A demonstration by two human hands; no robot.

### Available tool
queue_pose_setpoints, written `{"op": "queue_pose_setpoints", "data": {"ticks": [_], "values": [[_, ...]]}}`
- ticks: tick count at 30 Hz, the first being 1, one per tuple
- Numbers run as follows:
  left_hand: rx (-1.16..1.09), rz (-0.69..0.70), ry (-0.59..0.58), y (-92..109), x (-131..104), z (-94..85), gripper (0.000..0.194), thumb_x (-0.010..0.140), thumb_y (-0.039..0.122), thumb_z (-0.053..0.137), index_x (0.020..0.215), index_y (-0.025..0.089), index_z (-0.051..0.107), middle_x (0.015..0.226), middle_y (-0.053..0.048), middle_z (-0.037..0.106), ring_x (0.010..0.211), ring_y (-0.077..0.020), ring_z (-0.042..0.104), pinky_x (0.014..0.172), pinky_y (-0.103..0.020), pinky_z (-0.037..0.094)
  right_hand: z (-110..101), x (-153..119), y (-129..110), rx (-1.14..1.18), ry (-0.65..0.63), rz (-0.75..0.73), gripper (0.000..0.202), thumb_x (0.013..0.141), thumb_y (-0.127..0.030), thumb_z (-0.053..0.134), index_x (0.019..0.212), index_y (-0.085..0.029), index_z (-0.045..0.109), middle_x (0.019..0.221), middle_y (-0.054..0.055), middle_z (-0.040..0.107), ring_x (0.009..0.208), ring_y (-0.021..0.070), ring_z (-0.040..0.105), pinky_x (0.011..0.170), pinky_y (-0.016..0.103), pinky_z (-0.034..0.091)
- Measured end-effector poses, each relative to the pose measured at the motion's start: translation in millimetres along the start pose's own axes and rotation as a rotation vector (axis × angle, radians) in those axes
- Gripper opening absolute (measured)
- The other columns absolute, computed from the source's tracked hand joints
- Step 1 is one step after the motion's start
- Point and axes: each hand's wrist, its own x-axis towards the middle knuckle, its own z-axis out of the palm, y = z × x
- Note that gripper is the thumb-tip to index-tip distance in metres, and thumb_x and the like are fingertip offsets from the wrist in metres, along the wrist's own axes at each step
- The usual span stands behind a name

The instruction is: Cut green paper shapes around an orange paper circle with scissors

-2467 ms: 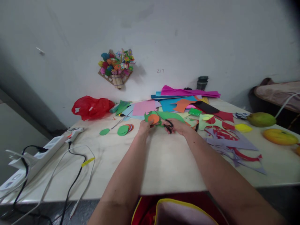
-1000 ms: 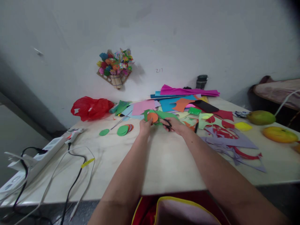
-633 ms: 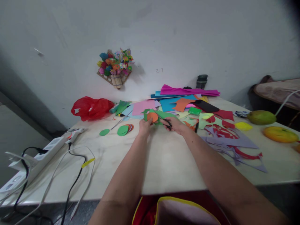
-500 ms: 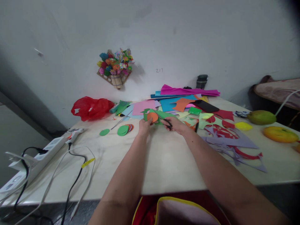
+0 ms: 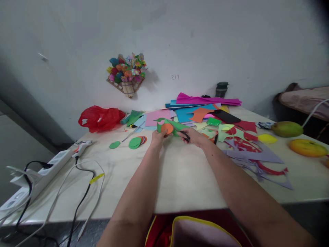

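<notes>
Cutting green paper with an orange circle on it

Green paper [image 5: 171, 126] with orange circle [image 5: 167, 128] held up just over the counter [image 5: 177, 175], pinched in left hand [image 5: 157, 139] fingers. Black scissors [image 5: 185, 136] gripped tight by right hand [image 5: 193, 137], blades at the paper. Green circles [image 5: 134, 142] lying near, on the left.

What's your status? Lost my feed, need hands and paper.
Left hand grips green paper with orange disc. Right hand shut on scissors, at the paper. Cut discs left, scraps right.
</notes>
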Motion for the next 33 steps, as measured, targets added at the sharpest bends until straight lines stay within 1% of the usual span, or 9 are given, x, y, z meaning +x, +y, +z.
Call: {"op": "queue_pose_setpoints", "data": {"ticks": [4, 8, 13, 16, 20, 26, 30, 33], "values": [[-0.001, 0.002, -0.005, -0.2, 0.3, -0.2, 0.018, 0.067, 0.024, 0.080, 0.077, 0.012, 0.071, 0.072, -0.010, 0.074, 0.066, -0.0224, 0.072, 0.066, -0.029, 0.052, -2.3, 0.8, 3.0, -0.023, -0.004, -0.016, 0.030, 0.067, -0.042, 0.073, 0.059, -0.020, 0.053, 0.050, -0.005, 0.044, 0.045, 0.0076, 0.038, 0.043, 0.023, 0.026], [0.005, 0.005, -0.006, 0.7, -0.3, -0.4, 0.015, 0.068, 0.023, 0.080, 0.076, 0.014, 0.071, 0.073, -0.009, 0.075, 0.063, -0.0207, 0.072, 0.064, -0.027, 0.051, -4.5, 0.5, 3.3, -0.062, -0.004, -0.019, 0.031, 0.064, -0.045, 0.074, 0.059, -0.020, 0.055, 0.049, -0.005, 0.047, 0.043, 0.0074, 0.039, 0.041, 0.023, 0.027], [0.004, 0.002, -0.021, 3.0, -1.7, -0.8, 0.022, 0.064, 0.025, 0.082, 0.078, 0.013, 0.072, 0.071, -0.008, 0.075, 0.062, -0.0207, 0.071, 0.064, -0.028, 0.053, -6.8, 2.0, 3.9, -0.076, -0.007, -0.036, 0.028, 0.063, -0.043, 0.075, 0.060, -0.020, 0.058, 0.049, -0.005, 0.049, 0.043, 0.0072, 0.040, 0.041, 0.022, 0.029], [-0.007, -0.007, -0.014, 4.0, -2.3, -0.8, 0.021, 0.064, 0.023, 0.083, 0.077, 0.011, 0.071, 0.070, -0.009, 0.074, 0.060, -0.0203, 0.070, 0.063, -0.028, 0.052, -7.2, 1.7, 3.7, -0.071, 0.000, -0.034, 0.029, 0.062, -0.042, 0.076, 0.059, -0.020, 0.057, 0.049, -0.005, 0.049, 0.043, 0.0079, 0.041, 0.040, 0.022, 0.029], [-0.011, -0.014, -0.012, 4.0, -2.4, -1.4, 0.020, 0.063, 0.020, 0.083, 0.075, 0.010, 0.071, 0.073, -0.011, 0.074, 0.062, -0.0206, 0.071, 0.062, -0.028, 0.050, -6.5, -1.2, 1.2, -0.073, 0.004, -0.022, 0.026, 0.063, -0.040, 0.075, 0.061, -0.020, 0.057, 0.050, -0.005, 0.047, 0.045, 0.0086, 0.041, 0.040, 0.022, 0.030], [-0.006, -0.003, -0.028, 3.2, -2.0, -2.6, 0.026, 0.060, 0.025, 0.086, 0.075, 0.011, 0.070, 0.072, -0.010, 0.074, 0.063, -0.0212, 0.071, 0.063, -0.028, 0.051, -5.8, -4.1, -2.0, -0.075, -0.007, -0.009, 0.029, 0.060, -0.040, 0.079, 0.058, -0.020, 0.057, 0.049, -0.005, 0.047, 0.044, 0.0087, 0.041, 0.041, 0.023, 0.034], [-0.004, -0.006, -0.021, 3.0, -1.5, -2.7, 0.022, 0.062, 0.024, 0.084, 0.074, 0.012, 0.070, 0.074, -0.010, 0.074, 0.065, -0.0212, 0.071, 0.065, -0.029, 0.051, -6.3, -3.5, -1.6, -0.067, 0.001, -0.004, 0.030, 0.063, -0.041, 0.079, 0.059, -0.020, 0.058, 0.050, -0.005, 0.047, 0.044, 0.0088, 0.041, 0.040, 0.023, 0.033], [-0.005, -0.008, -0.021, 3.0, -1.3, -2.8, 0.023, 0.062, 0.023, 0.084, 0.075, 0.012, 0.070, 0.075, -0.010, 0.074, 0.065, -0.0218, 0.071, 0.067, -0.030, 0.051, -7.0, -2.9, -1.4, -0.064, 0.019, 0.010, 0.029, 0.063, -0.042, 0.078, 0.061, -0.020, 0.059, 0.050, -0.005, 0.049, 0.043, 0.0087, 0.042, 0.039, 0.023, 0.032]]}}
